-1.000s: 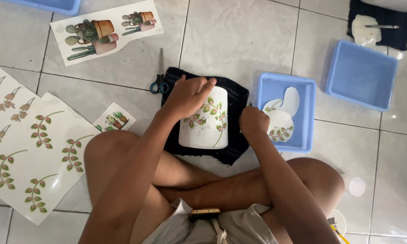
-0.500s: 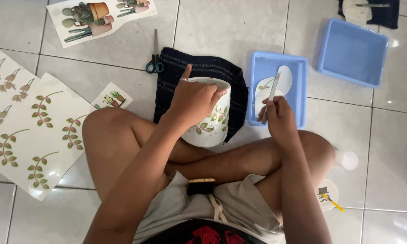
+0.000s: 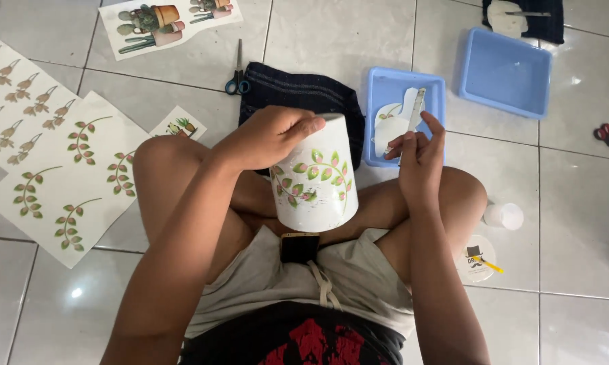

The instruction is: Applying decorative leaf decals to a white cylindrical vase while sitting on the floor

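I sit cross-legged on a tiled floor. My left hand (image 3: 267,137) grips the rim of a white pot (image 3: 316,182) decorated with green leaf and pink bud decals, held over my lap. My right hand (image 3: 418,152) pinches a thin strip-like tool or decal piece (image 3: 414,111) above a small blue tray (image 3: 384,88) that holds a white decal backing. A dark cloth (image 3: 303,98) lies on the floor behind the pot.
Decal sheets with leaf sprigs (image 3: 61,162) lie on the left and a sheet of cactus pots (image 3: 162,20) at the top. Blue-handled scissors (image 3: 237,74), a second blue tray (image 3: 507,71), red scissors (image 3: 605,135) and a small white cup (image 3: 504,216) lie around.
The pot has been lifted off the dark cloth and brought to my lap. My right hand rose from the blue tray holding the thin strip.
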